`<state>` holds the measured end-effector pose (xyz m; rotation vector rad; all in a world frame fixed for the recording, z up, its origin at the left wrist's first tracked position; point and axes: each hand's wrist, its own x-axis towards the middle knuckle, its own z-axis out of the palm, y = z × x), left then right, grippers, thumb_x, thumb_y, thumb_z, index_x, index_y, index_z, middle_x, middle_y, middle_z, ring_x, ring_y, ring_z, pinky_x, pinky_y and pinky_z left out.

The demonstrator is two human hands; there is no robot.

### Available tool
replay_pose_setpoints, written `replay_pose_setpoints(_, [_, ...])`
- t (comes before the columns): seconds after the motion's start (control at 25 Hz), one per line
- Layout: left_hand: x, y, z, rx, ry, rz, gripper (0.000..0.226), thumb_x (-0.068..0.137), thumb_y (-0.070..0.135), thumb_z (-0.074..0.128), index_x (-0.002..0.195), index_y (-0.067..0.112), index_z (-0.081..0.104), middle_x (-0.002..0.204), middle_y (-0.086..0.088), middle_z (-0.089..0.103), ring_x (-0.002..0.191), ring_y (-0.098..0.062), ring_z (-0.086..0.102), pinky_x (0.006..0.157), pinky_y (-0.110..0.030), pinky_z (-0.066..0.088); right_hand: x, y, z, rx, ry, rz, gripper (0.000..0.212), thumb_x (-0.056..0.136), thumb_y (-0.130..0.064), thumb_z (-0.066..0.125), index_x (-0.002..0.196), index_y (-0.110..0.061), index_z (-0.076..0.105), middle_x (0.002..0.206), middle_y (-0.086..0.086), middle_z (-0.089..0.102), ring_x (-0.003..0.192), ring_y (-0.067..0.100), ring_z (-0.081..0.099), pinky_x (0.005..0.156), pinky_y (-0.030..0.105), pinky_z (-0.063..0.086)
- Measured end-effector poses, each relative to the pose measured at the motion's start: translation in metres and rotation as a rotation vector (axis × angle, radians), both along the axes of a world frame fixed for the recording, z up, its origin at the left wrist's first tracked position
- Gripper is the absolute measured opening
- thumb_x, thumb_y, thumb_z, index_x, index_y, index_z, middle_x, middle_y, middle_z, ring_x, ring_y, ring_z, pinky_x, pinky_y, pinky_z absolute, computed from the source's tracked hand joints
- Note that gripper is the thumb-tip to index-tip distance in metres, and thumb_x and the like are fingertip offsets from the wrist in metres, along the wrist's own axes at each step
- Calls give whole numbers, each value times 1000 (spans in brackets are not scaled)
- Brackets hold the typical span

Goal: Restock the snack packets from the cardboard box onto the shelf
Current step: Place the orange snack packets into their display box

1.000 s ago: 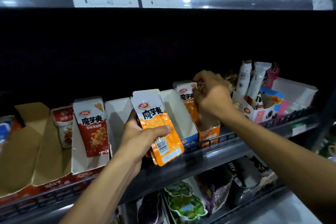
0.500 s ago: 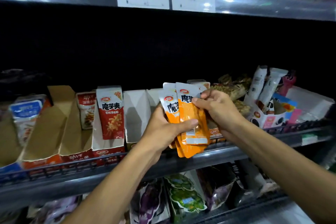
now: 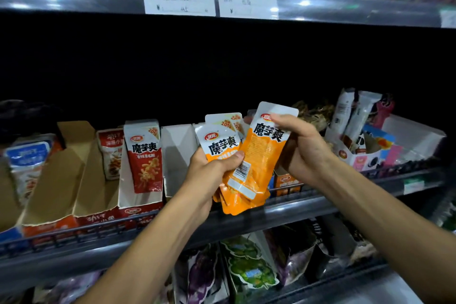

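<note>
- Left hand (image 3: 212,173) grips a fanned stack of orange packets (image 3: 222,148), thumb curled across the front faces, fingers behind; stack hangs in front of the shelf rail (image 3: 308,205), just below frame centre.
- Right hand (image 3: 303,150) pinches the top of one more orange packet (image 3: 265,153), tilted, its lower end overlapping the stack at 3 o'clock of the left thumb.
- Orange display carton (image 3: 286,180) sits on the shelf directly behind the right hand, mostly hidden. I judge this to be the destination slot; I cannot tell how full it is.
- Red packet (image 3: 145,155) stands upright in its own carton at 9 o'clock of the stack, well apart.
- Handling judgement: packets look light, flat, glossy film, so slippery against each other; the fan could slide apart if my thumb pressure eases.
- Best hold: the stiff sealed white header at top, or across the flat faces; avoid squeezing the soft filled middle.
</note>
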<state>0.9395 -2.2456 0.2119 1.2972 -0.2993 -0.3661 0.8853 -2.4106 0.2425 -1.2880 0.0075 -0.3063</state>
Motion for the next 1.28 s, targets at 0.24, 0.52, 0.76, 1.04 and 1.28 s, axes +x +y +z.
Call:
replay_pose_setpoints(0.24, [0, -4, 3, -70, 164, -120, 40, 82, 14, 75, 120, 14, 62, 103, -10, 76, 88, -26, 74, 69, -36, 61, -8, -7, 3, 81, -119, 251, 42, 58, -43, 86, 91, -20, 73, 102, 6, 71, 91, 21, 62, 80, 38, 55])
replay_pose_setpoints(0.52, [9, -7, 3, -115, 84, 170, 24, 86, 17, 74, 102, 23, 57, 90, 2, 73, 81, -18, 70, 69, -34, 55, 10, -38, 24, 162, -195, -201, 23, 88, 4, 51, 103, -13, 54, 83, 8, 65, 77, 18, 63, 70, 32, 59])
replay_pose_setpoints(0.76, [12, -2, 0, -75, 48, 170, 22, 86, 14, 74, 98, 24, 58, 91, 4, 72, 81, -16, 70, 65, -30, 54, 41, -76, 23, -476, -17, -554, 37, 96, 5, 48, 127, -13, 41, 112, 12, 58, 81, 26, 63, 63, 40, 60])
replay_pose_setpoints(1.04, [19, -1, -1, -21, -24, 125, 20, 85, 15, 75, 98, 24, 63, 88, 6, 75, 81, -15, 72, 68, -30, 55, 80, -91, -3, -1251, 168, -609, 19, 89, -13, 65, 108, -13, 61, 108, 9, 64, 97, 23, 61, 76, 31, 47])
replay_pose_setpoints(1.28, [18, 1, -3, 3, -67, 85, 29, 81, 14, 79, 102, 24, 63, 86, 5, 77, 76, -13, 74, 58, -25, 56, 82, -81, -13, -1673, 259, -753, 40, 90, -27, 64, 127, -20, 52, 126, 8, 55, 107, 31, 57, 76, 34, 43])
